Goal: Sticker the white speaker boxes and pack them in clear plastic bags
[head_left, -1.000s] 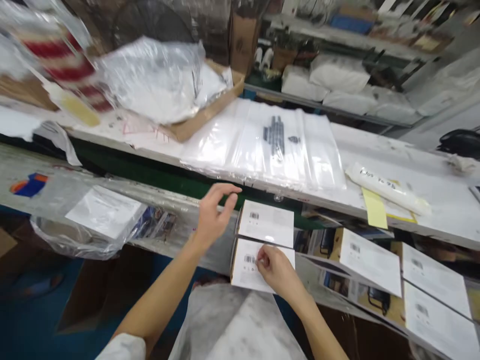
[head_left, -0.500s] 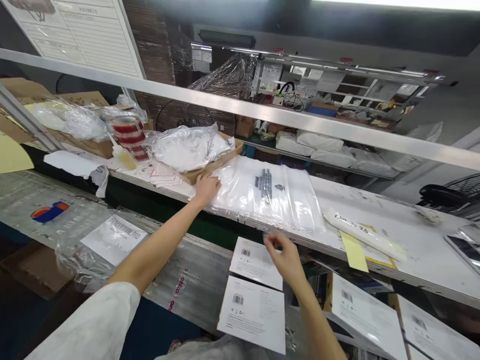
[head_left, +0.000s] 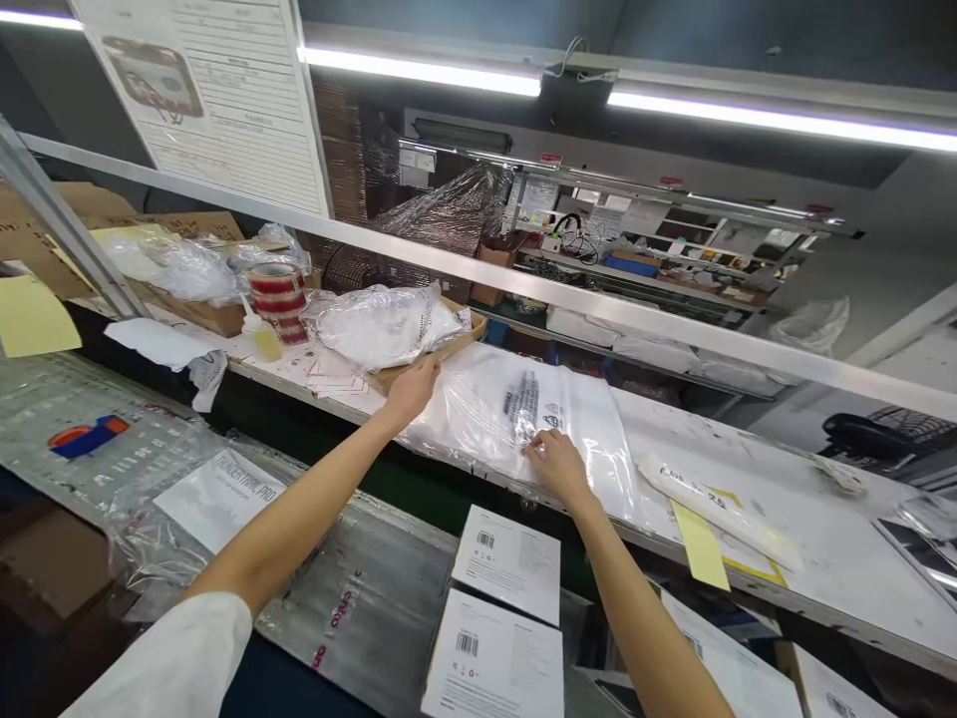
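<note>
A stack of clear plastic bags (head_left: 575,429) with black print lies on the white shelf (head_left: 822,529). My left hand (head_left: 411,391) rests on the stack's far left corner, fingers curled on the plastic, which is rumpled there. My right hand (head_left: 557,466) presses on the top bag near its front edge, just below the black print. Below the shelf, two white boxes with barcode labels (head_left: 508,561) (head_left: 494,665) sit side by side on the lower surface in front of me.
A cardboard tray holding a bagged white item (head_left: 385,324) stands left of the bags, beside red-striped tape rolls (head_left: 276,297) and a small yellow bottle (head_left: 263,339). A rolled white packet (head_left: 718,509) and yellow slip (head_left: 699,543) lie to the right. More boxes (head_left: 748,678) sit lower right.
Both hands left the white boxes and went up to the bag stack: left hand first to its far left corner, then right hand onto the top bag. The view tilted upward.
</note>
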Demonstrator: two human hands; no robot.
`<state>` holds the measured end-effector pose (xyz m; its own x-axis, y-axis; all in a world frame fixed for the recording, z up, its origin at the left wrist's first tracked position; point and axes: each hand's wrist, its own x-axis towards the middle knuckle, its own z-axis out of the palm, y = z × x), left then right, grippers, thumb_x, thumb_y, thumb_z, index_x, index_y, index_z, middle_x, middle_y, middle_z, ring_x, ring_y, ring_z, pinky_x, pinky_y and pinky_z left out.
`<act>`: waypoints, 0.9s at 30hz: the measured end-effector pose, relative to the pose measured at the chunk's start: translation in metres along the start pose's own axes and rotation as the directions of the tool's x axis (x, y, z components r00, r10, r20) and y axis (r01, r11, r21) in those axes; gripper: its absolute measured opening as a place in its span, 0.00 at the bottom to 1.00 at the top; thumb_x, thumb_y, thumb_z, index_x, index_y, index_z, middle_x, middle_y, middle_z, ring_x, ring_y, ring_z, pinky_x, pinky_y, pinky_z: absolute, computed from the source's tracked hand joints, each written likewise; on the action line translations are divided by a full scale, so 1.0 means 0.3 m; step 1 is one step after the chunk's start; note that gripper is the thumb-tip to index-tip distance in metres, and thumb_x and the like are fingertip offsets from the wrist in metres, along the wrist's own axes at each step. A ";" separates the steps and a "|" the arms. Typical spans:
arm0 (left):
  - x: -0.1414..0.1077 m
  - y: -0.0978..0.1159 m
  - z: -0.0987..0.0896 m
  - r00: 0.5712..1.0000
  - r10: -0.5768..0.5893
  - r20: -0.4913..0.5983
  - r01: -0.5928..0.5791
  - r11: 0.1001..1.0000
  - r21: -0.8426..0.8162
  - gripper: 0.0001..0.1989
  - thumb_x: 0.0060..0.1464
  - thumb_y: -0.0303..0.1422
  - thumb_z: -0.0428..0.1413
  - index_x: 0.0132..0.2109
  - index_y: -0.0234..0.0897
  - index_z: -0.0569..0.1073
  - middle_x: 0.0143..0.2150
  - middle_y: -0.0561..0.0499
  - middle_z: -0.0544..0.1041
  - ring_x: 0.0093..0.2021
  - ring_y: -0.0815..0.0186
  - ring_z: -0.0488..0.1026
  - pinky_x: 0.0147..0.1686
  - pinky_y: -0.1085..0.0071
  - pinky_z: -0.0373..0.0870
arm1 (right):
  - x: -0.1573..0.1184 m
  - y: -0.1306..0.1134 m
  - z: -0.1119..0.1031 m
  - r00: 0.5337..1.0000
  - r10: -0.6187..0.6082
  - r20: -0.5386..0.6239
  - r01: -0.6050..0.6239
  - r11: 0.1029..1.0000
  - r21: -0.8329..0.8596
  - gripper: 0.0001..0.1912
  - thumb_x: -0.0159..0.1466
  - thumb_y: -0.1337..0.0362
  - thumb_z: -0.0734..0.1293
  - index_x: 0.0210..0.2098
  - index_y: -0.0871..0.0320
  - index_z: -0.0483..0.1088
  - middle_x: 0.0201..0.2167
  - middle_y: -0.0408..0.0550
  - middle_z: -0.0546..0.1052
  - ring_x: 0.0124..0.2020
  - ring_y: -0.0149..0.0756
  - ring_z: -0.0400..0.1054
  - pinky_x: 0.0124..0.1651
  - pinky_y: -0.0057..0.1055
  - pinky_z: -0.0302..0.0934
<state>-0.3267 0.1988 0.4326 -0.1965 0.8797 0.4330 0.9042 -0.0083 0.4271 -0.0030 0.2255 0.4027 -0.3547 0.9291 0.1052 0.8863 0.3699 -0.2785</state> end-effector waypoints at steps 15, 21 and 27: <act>-0.259 0.271 0.000 0.594 0.803 -0.051 -0.784 0.562 -0.264 0.18 0.72 0.23 0.46 0.51 0.39 0.80 0.50 0.43 0.84 0.54 0.59 0.81 0.56 0.61 0.78 | 0.055 -0.249 -0.323 0.719 -0.676 0.160 0.694 0.686 -0.220 0.24 0.64 0.78 0.64 0.54 0.54 0.78 0.62 0.54 0.78 0.70 0.53 0.65 0.79 0.58 0.39; -0.333 0.177 0.084 0.892 0.440 -0.105 -0.443 0.803 -0.399 0.15 0.70 0.31 0.53 0.61 0.38 0.74 0.57 0.39 0.79 0.57 0.56 0.79 0.55 0.58 0.79 | 0.043 -0.155 -0.277 0.804 -0.521 0.287 0.584 0.785 -0.208 0.21 0.68 0.77 0.62 0.52 0.54 0.78 0.47 0.52 0.85 0.48 0.47 0.79 0.50 0.40 0.70; -0.340 0.181 0.085 0.922 0.375 0.098 -0.307 0.861 -0.404 0.12 0.65 0.26 0.55 0.52 0.38 0.80 0.47 0.43 0.83 0.50 0.55 0.81 0.53 0.58 0.79 | -0.023 -0.110 -0.244 0.806 -0.543 0.235 0.588 0.780 -0.214 0.22 0.65 0.70 0.73 0.58 0.58 0.75 0.60 0.59 0.78 0.63 0.55 0.69 0.66 0.49 0.59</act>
<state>-0.2478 0.1206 0.3913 0.1950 0.8543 0.4818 0.6858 -0.4699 0.5558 -0.0081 0.2072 0.4810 -0.8373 0.5466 0.0114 0.5465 0.8360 0.0493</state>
